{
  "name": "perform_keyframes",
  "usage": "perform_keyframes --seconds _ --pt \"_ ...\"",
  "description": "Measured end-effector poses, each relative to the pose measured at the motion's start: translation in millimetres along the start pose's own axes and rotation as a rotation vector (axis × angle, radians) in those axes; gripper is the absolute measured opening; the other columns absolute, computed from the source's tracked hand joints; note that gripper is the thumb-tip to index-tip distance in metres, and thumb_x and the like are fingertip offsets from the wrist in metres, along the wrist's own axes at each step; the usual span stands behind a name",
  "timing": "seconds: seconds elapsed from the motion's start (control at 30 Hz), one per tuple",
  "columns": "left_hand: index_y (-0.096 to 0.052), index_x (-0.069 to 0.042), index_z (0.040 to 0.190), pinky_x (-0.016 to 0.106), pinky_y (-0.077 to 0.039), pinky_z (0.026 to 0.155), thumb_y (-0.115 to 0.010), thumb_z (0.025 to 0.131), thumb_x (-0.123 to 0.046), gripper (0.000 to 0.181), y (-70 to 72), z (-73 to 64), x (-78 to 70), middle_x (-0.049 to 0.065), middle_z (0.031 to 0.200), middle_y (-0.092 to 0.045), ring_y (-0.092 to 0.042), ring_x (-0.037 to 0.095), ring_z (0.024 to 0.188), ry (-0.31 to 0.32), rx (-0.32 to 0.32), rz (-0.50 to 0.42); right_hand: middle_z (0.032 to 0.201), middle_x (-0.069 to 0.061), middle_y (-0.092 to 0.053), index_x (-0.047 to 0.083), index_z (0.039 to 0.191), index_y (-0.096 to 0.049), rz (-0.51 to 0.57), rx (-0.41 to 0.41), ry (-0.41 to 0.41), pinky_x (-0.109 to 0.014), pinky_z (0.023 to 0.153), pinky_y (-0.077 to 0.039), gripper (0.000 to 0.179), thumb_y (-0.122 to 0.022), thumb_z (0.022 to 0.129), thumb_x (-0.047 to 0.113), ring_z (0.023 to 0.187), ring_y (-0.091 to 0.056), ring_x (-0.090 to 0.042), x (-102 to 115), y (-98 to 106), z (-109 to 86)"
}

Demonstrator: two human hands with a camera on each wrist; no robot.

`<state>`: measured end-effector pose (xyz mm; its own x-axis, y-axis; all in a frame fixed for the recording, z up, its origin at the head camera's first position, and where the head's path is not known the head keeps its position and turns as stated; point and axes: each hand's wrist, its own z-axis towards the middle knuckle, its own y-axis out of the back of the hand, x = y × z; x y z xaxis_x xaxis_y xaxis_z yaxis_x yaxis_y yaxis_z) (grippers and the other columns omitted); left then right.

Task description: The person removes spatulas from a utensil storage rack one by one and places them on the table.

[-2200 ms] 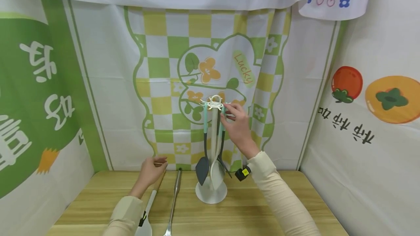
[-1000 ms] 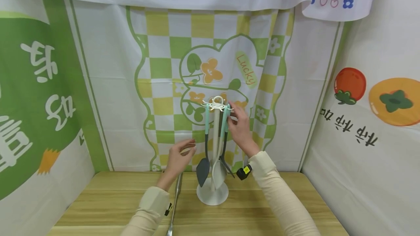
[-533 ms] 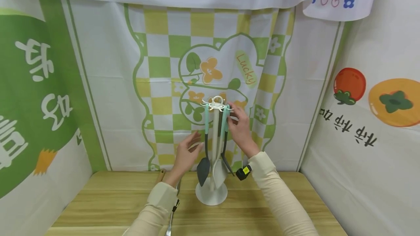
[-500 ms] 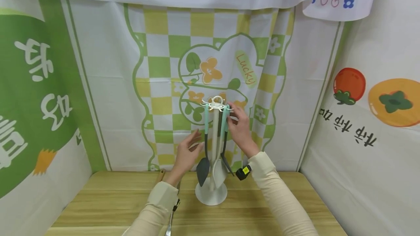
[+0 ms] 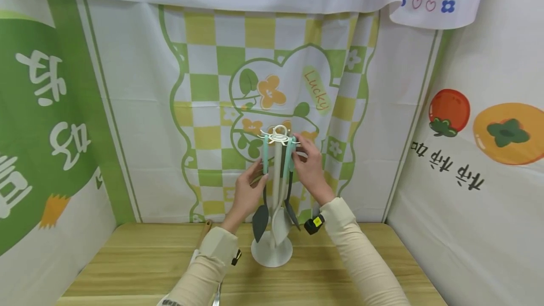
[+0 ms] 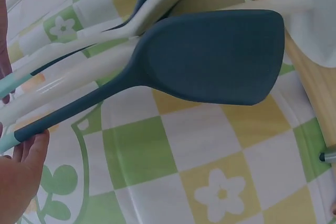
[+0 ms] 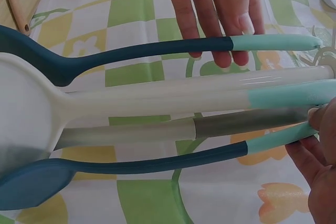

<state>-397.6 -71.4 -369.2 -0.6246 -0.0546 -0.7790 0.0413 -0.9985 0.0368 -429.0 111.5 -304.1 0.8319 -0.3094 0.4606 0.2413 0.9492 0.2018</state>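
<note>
A white utensil rack [image 5: 261, 259] stands on the table with several utensils hanging from its top hooks. My left hand [image 5: 247, 193] is at the handle of a dark blue spatula [image 6: 220, 59] on the rack's left side. In the right wrist view, its fingers extend straight behind the handle, with the thumb tip at the upper edge. My right hand [image 5: 311, 169] pinches the mint handle of another dark spatula [image 7: 37, 182] near the top right hooks. A pale-headed utensil [image 5: 280, 226] with a mint handle hangs between them, beside the post.
On the wooden table [image 5: 344, 268], left of the rack, lie a wooden-handled utensil [image 5: 206, 231] and a metal one [image 5: 217, 294], both partly hidden by my left arm. A checkered cloth wall [image 5: 204, 86] stands close behind the rack.
My left hand has left the wooden-handled utensil on the table and moved right and up to the left spatula's handle. My right hand stays by the top hooks, with only a slight shift.
</note>
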Motion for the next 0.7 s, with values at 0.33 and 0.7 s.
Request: perform_keyframes --seconds 0.33,0.7 --pt "-0.061 0.006 0.135 0.02 -0.06 0.081 -0.066 0.097 0.0 0.039 -8.0 3.0 -4.4 0.032 0.118 -0.067 -0.071 0.036 0.104 -0.024 -0.097 -0.041 0.115 -0.031 -0.06 -0.012 0.134 -0.057 -0.013 0.0 -0.001 -0.048 0.081 -0.063 0.045 -0.061 0.091 -0.019 0.097 -0.07 -0.046 14 3 -1.3" --pt "-0.061 0.007 0.133 0.027 -0.063 0.079 -0.064 0.097 0.005 0.037 -6.6 1.6 -8.5 0.034 0.113 -0.067 -0.07 0.009 0.084 -0.023 -0.124 -0.113 0.118 -0.025 -0.061 -0.002 0.138 -0.06 0.009 0.036 -0.088 -0.045 0.085 -0.063 0.047 -0.064 0.093 -0.013 0.101 -0.069 -0.041 -4 3 1.5"
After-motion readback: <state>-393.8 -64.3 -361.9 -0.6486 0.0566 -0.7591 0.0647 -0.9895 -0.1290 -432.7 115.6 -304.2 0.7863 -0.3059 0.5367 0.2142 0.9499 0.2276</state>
